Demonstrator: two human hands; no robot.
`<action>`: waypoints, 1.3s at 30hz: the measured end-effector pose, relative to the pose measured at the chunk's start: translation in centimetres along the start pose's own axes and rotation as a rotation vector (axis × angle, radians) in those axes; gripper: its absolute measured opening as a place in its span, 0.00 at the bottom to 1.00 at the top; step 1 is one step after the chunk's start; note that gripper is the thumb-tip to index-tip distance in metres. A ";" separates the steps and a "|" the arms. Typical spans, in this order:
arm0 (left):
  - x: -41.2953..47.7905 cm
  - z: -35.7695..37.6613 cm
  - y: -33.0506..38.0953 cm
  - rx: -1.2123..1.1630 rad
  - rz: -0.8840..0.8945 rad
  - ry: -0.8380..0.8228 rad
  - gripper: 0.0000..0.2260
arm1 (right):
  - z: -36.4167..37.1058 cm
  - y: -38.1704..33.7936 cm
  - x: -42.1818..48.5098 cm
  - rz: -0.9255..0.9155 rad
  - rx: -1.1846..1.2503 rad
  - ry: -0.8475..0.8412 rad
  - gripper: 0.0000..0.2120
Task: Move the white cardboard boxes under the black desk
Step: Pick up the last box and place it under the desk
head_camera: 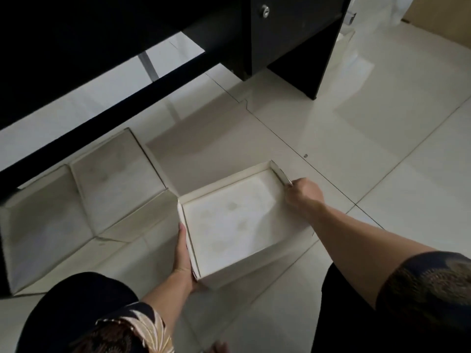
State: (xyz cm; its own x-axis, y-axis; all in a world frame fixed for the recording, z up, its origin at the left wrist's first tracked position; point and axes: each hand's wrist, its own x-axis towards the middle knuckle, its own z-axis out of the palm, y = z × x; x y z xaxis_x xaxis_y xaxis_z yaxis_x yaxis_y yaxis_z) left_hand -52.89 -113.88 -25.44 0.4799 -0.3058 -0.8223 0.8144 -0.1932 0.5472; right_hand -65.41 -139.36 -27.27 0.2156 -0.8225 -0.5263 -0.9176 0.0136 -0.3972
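An open, empty white cardboard box [234,222] sits on the floor tiles in front of the black desk [107,47]. My left hand [184,256] grips its near left wall. My right hand [302,193] pinches its far right wall near the corner. Two more white cardboard boxes stand to the left at the desk's edge: one [114,174] just beyond the held box, another [46,233] further left, partly under the desk's front bar.
The desk's black drawer unit [285,34] with a round lock stands at the upper right. A black crossbar [102,115] runs diagonally above the boxes. Pale glossy floor tiles [382,149] stretch to the right. My dark-clothed knees fill the bottom.
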 end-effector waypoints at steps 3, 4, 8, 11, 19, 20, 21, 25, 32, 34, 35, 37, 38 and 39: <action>2.6 0.6 -1.2 0.032 0.035 0.028 0.31 | 0.5 -1.5 2.3 -0.096 0.003 0.016 0.12; 3.3 0.9 -1.4 0.055 0.018 0.029 0.32 | 0.4 -1.8 2.9 -0.111 0.003 0.009 0.12; 5.5 1.0 -2.3 0.385 -0.012 0.215 0.43 | 1.4 -2.3 4.0 -0.126 -0.001 -0.062 0.17; 5.7 1.0 -3.2 0.859 0.293 0.600 0.34 | 2.4 -2.5 4.3 -0.104 -0.054 -0.021 0.26; 4.2 3.2 -5.8 1.422 0.692 0.602 0.43 | 2.1 -4.1 4.2 -0.046 -0.261 0.045 0.38; 3.6 3.7 -6.6 1.474 0.768 0.519 0.41 | 2.0 -4.8 4.0 -0.106 -0.290 0.081 0.39; 3.0 4.1 -7.4 1.529 0.801 0.418 0.40 | 2.0 -5.6 3.9 -0.210 -0.305 0.121 0.40; 1.9 4.8 -8.2 1.782 0.747 0.183 0.37 | 2.2 -8.1 3.8 -0.638 -0.389 0.055 0.36; 2.3 4.9 -7.8 1.817 0.650 0.152 0.35 | 3.0 -7.3 4.4 -0.646 -0.447 -0.038 0.32; 2.8 4.9 -7.7 1.840 0.653 0.129 0.35 | 2.8 -7.2 4.2 -0.608 -0.435 -0.021 0.32; 3.0 4.9 -7.5 1.858 0.657 0.119 0.35 | 2.7 -7.2 4.1 -0.589 -0.429 -0.017 0.32; 3.3 4.7 -7.0 1.882 0.669 0.097 0.34 | 2.4 -6.9 4.2 -0.559 -0.415 -0.015 0.33; 3.4 4.8 -6.7 1.895 0.677 0.086 0.34 | 2.2 -6.8 4.2 -0.546 -0.405 -0.014 0.33; 3.4 4.7 -6.5 1.910 0.678 0.072 0.34 | 1.9 -6.6 4.2 -0.531 -0.396 -0.016 0.34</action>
State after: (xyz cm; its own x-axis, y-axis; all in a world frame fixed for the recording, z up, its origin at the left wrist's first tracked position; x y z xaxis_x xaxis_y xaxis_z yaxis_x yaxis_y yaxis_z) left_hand -58.07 -118.08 -31.03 0.5476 -0.7168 -0.4316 -0.7603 -0.6417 0.1010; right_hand -57.82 -141.83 -28.30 0.6750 -0.6509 -0.3473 -0.7377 -0.6043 -0.3010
